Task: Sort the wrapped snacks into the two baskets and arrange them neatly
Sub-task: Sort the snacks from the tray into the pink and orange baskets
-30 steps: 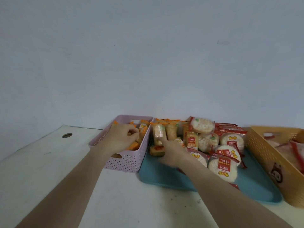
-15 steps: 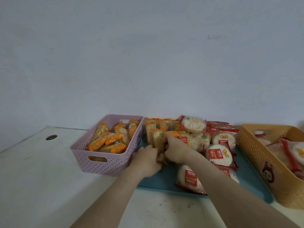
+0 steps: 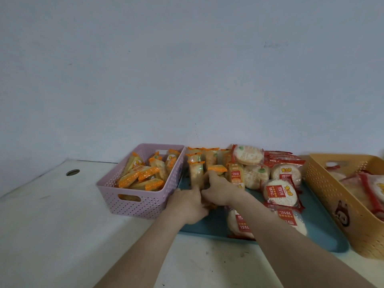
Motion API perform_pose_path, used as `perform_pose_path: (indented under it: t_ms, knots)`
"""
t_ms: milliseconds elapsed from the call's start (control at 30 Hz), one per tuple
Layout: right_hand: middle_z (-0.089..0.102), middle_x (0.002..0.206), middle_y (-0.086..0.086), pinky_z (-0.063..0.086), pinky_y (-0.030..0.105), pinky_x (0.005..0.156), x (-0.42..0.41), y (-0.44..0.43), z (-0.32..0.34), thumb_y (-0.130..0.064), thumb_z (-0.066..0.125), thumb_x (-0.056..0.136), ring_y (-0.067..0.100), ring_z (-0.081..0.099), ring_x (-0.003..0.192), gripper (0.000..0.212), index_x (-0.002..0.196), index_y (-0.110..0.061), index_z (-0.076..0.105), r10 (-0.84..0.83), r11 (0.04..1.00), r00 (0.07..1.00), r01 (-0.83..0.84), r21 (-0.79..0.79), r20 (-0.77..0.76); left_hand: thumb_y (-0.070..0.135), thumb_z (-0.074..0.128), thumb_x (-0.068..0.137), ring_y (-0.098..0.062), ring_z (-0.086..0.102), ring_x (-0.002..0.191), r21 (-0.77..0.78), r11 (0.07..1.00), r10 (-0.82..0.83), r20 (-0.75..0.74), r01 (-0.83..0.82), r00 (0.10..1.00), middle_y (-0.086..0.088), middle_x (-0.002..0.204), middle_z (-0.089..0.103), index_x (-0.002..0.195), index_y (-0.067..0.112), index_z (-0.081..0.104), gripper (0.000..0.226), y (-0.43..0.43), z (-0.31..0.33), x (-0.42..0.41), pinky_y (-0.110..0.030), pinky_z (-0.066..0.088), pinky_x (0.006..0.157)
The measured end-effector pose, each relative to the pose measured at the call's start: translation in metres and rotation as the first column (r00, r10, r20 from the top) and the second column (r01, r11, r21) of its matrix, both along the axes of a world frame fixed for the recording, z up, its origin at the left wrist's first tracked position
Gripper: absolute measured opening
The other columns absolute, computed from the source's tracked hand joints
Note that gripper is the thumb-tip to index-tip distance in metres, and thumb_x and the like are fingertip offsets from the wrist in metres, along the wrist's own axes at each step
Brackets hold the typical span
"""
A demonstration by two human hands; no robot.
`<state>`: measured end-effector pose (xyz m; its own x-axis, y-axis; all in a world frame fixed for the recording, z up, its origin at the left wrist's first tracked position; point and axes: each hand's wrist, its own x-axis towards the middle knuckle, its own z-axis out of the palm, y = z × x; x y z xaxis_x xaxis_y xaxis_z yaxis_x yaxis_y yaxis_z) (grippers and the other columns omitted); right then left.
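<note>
A pink basket [image 3: 133, 206] at the left holds several orange-wrapped snacks [image 3: 143, 175]. Beside it a teal tray [image 3: 324, 235] carries more orange-wrapped snacks [image 3: 196, 169] standing at its left end and round red-wrapped rice crackers [image 3: 279, 192] to the right. A yellow basket [image 3: 320, 183] at the far right holds red-wrapped crackers [image 3: 372, 190]. My two hands meet over the tray's left end. My right hand [image 3: 220, 190] grips an orange-wrapped snack whose tip [image 3: 217, 168] sticks up above its fingers. My left hand [image 3: 187, 204] curls round an orange-wrapped pack [image 3: 210, 205] lying under both hands.
The white table [image 3: 62, 225] has a round cable hole [image 3: 73, 172] at the far left. A pale wall stands right behind the baskets and tray. The yellow basket's near wall carries a cartoon sticker [image 3: 341, 213].
My left hand left the pink basket and came right to the tray, meeting my right hand. The view swung a little to the left. Over the last half second the hands barely moved.
</note>
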<state>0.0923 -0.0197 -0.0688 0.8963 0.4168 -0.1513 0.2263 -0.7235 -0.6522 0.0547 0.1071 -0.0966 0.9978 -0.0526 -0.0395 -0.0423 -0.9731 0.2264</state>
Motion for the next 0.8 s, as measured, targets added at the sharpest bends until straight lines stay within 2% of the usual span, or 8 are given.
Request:
perform_pose_path:
  t_ms: [100, 200, 367, 500, 600, 667, 733, 800]
  knots:
    - [0.05, 0.132, 0.013, 0.044, 0.032, 0.086, -0.005, 0.002, 0.003, -0.017, 0.052, 0.091, 0.024, 0.051, 0.107, 0.059, 0.145, -0.024, 0.028, 0.033, 0.997, 0.998, -0.028, 0.073, -0.061, 0.041, 0.066, 0.078, -0.021, 0.063, 0.08, -0.16, 0.986, 0.04, 0.021, -0.036, 0.999, -0.001, 0.091, 0.07, 0.104, 0.021, 0.068, 0.033, 0.0, 0.0, -0.001, -0.031, 0.052, 0.067]
    - [0.062, 0.118, 0.008, 0.05, 0.034, 0.091, -0.007, 0.002, 0.006, -0.017, 0.053, 0.089, 0.02, 0.057, 0.104, 0.038, 0.126, -0.016, 0.058, 0.002, 0.992, 0.997, 0.007, 0.128, -0.074, 0.042, 0.068, 0.072, -0.019, 0.065, 0.075, -0.276, 0.959, 0.118, 0.159, -0.071, 0.98, 0.002, 0.084, 0.072, 0.094, 0.021, 0.072, 0.03, -0.002, -0.005, -0.007, -0.033, 0.054, 0.065]
    - [0.063, 0.08, -0.004, 0.045, 0.023, 0.064, -0.014, -0.011, 0.021, -0.029, 0.061, 0.086, 0.008, 0.055, 0.073, 0.019, 0.09, -0.015, 0.072, -0.098, 0.96, 0.994, 0.106, 0.258, -0.045, 0.037, 0.075, 0.073, -0.011, 0.067, 0.079, -0.391, 0.92, 0.181, 0.432, 0.003, 0.884, 0.008, 0.085, 0.074, 0.094, 0.025, 0.073, 0.024, -0.009, 0.008, -0.02, -0.032, 0.056, 0.068]
    - [0.064, 0.087, 0.007, 0.051, 0.031, 0.074, -0.022, -0.02, 0.04, -0.024, 0.07, 0.078, 0.016, 0.059, 0.082, 0.018, 0.091, -0.011, 0.067, -0.013, 0.776, 0.982, 0.128, 0.618, -0.187, 0.034, 0.075, 0.07, -0.015, 0.065, 0.08, -0.469, 0.872, 0.176, 0.565, 0.138, 0.806, 0.011, 0.082, 0.069, 0.095, 0.03, 0.071, 0.026, -0.009, 0.042, -0.029, -0.039, 0.053, 0.068]
    - [0.07, 0.104, 0.022, 0.052, 0.043, 0.092, -0.033, -0.007, 0.055, -0.017, 0.07, 0.086, 0.023, 0.064, 0.089, 0.026, 0.106, -0.001, 0.065, 0.07, 0.603, 0.991, 0.051, 0.796, -0.117, 0.033, 0.069, 0.068, -0.016, 0.065, 0.083, -0.511, 0.845, 0.216, 0.596, 0.157, 0.773, 0.008, 0.085, 0.07, 0.097, 0.034, 0.071, 0.029, 0.002, 0.074, -0.037, -0.043, 0.053, 0.072]
    - [0.069, 0.108, 0.022, 0.051, 0.044, 0.094, -0.036, 0.01, 0.064, -0.02, 0.069, 0.088, 0.023, 0.064, 0.09, 0.031, 0.113, -0.003, 0.064, 0.069, 0.541, 0.996, 0.018, 0.841, -0.065, 0.033, 0.065, 0.07, -0.018, 0.064, 0.084, -0.514, 0.851, 0.266, 0.599, 0.108, 0.755, 0.006, 0.087, 0.069, 0.097, 0.037, 0.07, 0.027, 0.017, 0.091, -0.039, -0.042, 0.053, 0.073]
    - [0.068, 0.105, 0.011, 0.053, 0.039, 0.089, -0.034, 0.031, 0.066, -0.025, 0.068, 0.088, 0.016, 0.063, 0.089, 0.034, 0.119, -0.011, 0.061, 0.069, 0.584, 0.997, -0.018, 0.812, -0.028, 0.034, 0.062, 0.073, -0.024, 0.062, 0.093, -0.483, 0.876, 0.339, 0.608, -0.005, 0.718, 0.002, 0.096, 0.067, 0.102, 0.037, 0.068, 0.029, 0.035, 0.1, -0.036, -0.045, 0.053, 0.078]
    - [0.064, 0.112, 0.001, 0.051, 0.031, 0.085, -0.033, 0.046, 0.061, -0.029, 0.068, 0.087, 0.012, 0.06, 0.093, 0.043, 0.126, -0.017, 0.056, 0.062, 0.736, 0.994, -0.104, 0.669, 0.087, 0.029, 0.064, 0.077, -0.029, 0.052, 0.112, -0.406, 0.894, 0.405, 0.544, -0.192, 0.735, -0.005, 0.118, 0.059, 0.122, 0.032, 0.062, 0.045, 0.054, 0.096, -0.028, -0.047, 0.048, 0.091]
